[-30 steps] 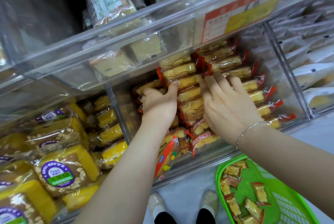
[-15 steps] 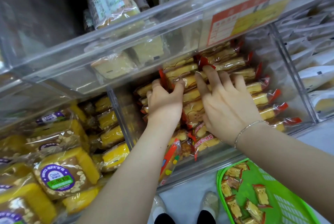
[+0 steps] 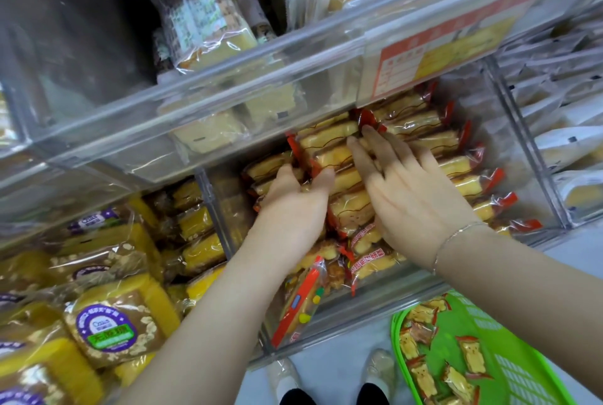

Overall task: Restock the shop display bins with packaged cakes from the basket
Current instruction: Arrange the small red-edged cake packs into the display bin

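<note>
A clear display bin point(image 3: 375, 303) holds rows of packaged cakes point(image 3: 424, 124), yellow in clear wrap with red ends. My left hand point(image 3: 293, 205) is inside the bin at the left end of a row, thumb on top of a pack and fingers tucked down out of sight around it. My right hand point(image 3: 411, 189) lies flat on the rows, its straight fingers pressing the packs toward the back. The green basket point(image 3: 509, 339) sits at the lower right with several small cakes point(image 3: 470, 355) in it.
An upper clear bin point(image 3: 228, 78) with pale cake slices overhangs the hands; an orange price label point(image 3: 440, 45) hangs on its front. Yellow oat cakes point(image 3: 114, 329) fill the left bin. White packs point(image 3: 571, 143) fill the right one. My shoes point(image 3: 326, 378) stand on the floor below.
Both hands have moved deeper into the bin. The right hand's fingers slid up over the rows toward the back, and the left hand followed along the row's left end.
</note>
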The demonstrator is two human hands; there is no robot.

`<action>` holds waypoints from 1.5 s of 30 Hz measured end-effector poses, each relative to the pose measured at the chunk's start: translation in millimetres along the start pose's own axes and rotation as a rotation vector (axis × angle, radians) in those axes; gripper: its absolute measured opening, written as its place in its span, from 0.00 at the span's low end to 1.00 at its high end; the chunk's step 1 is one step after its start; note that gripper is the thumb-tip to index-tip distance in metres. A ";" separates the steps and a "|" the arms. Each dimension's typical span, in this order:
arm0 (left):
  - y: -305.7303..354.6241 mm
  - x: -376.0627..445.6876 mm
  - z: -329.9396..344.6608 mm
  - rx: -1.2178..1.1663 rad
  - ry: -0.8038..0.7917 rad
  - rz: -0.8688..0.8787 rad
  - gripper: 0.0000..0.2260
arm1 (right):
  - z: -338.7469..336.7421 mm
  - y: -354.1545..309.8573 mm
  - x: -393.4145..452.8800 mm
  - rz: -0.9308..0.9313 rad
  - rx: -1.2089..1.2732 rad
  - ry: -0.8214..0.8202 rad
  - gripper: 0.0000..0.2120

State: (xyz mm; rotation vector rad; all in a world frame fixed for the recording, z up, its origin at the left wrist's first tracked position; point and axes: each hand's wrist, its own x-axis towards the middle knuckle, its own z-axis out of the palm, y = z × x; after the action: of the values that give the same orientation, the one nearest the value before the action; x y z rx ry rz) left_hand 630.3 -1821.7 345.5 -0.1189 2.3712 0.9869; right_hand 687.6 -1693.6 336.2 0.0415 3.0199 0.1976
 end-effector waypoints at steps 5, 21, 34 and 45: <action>-16.2 -50.2 -41.4 0.582 -0.139 0.310 0.20 | -4.0 7.2 -22.3 -0.051 0.437 0.168 0.27; -21.0 -45.3 -38.4 -0.190 -0.304 0.036 0.13 | -8.7 -13.8 -43.7 0.572 1.512 -0.019 0.06; -21.3 -60.2 -36.2 -0.333 -0.459 0.338 0.19 | -18.1 16.9 -38.6 0.546 1.899 -0.213 0.11; -30.2 -58.7 -25.0 -0.474 -0.374 0.290 0.38 | -6.6 9.6 -54.2 0.532 1.931 -0.017 0.29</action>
State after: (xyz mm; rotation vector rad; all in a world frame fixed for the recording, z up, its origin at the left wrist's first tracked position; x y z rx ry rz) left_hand 676.4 -1868.1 372.0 0.2216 1.8126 1.5475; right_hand 740.9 -1686.8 350.0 0.8642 1.8282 -2.3717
